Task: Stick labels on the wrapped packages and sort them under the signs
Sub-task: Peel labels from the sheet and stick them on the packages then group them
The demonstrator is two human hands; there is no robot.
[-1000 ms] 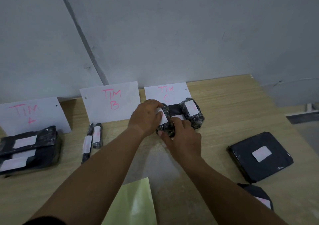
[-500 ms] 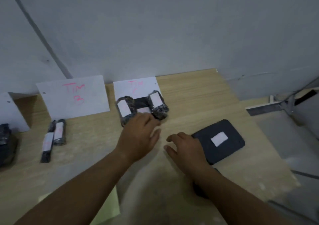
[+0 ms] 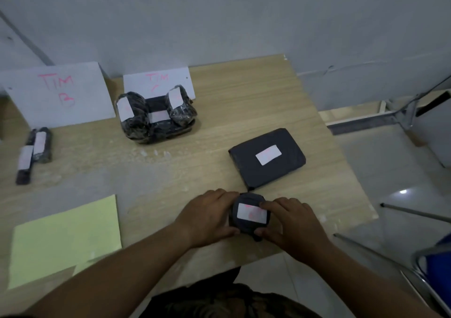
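Note:
A small black wrapped package (image 3: 250, 216) with a white label lies near the table's front edge. My left hand (image 3: 207, 216) grips its left side and my right hand (image 3: 290, 222) grips its right side. Just behind it lies a flat black labelled package (image 3: 267, 157). Under the "TIM C" sign (image 3: 158, 82) sit three labelled black packages (image 3: 156, 116), two rolls flanking a flat one. Under the "TIM B" sign (image 3: 61, 91) lie two thin labelled packages (image 3: 34, 153).
A pale yellow-green backing sheet (image 3: 66, 239) lies at the front left of the wooden table (image 3: 219, 112). The table's right edge drops to a tiled floor with metal rods (image 3: 415, 214) and a blue chair (image 3: 436, 266). A grey wall stands behind the signs.
Both hands left the packages under the "TIM C" sign, drew back to the front edge and took hold of the small black package. The view swung right and down.

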